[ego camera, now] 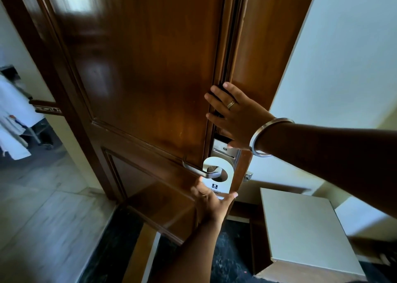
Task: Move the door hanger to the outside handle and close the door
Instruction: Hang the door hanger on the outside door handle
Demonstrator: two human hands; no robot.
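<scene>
A dark brown wooden door [139,78] stands ajar and fills the middle of the view. A silver lever handle [198,172] sticks out below a metal lock plate [223,151]. A white door hanger [219,173] hangs with its hook around that handle. My left hand [211,203] is under the hanger, thumb and fingers around its lower part. My right hand [231,116] lies flat with fingers curled over the door's edge, just above the lock plate. A metal bangle sits on the right wrist.
A pale low cabinet [300,229] stands at the lower right beside a white wall [343,57]. On the left, a light tiled corridor floor [43,196] shows past the door, with white cloth and a cart [17,119] farther back. Dark stone flooring lies underfoot.
</scene>
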